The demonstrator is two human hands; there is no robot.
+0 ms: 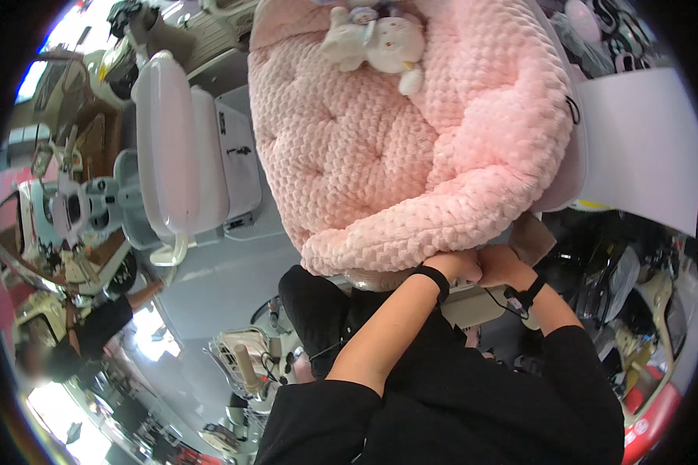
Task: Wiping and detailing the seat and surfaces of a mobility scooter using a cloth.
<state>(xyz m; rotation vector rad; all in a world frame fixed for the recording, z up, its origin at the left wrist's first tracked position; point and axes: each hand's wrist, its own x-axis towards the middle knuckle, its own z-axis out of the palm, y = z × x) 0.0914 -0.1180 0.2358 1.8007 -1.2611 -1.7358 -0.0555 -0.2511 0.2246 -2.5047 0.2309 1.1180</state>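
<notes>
A pink, textured plush seat cushion (349,145) with a raised padded rim lies before me. A white plush toy (392,43) rests on its far part. My left hand (455,266) is bent in at the cushion's near edge, just below the padded rim. My right hand (500,265) meets it there, the two almost touching. Most fingers of both hands are hidden, so whether they grip anything is unclear. A thin black cord (496,300) hangs below the hands, running towards a small device (517,299) at my right wrist. Both wrists wear black bands.
A pale pink scooter seat (168,145) stands to the left, with a light blue scooter (99,203) beyond it. Another person in dark clothing (93,328) is at the lower left. On the right is a white panel (640,139); a brown flap (532,238) lies by my right hand.
</notes>
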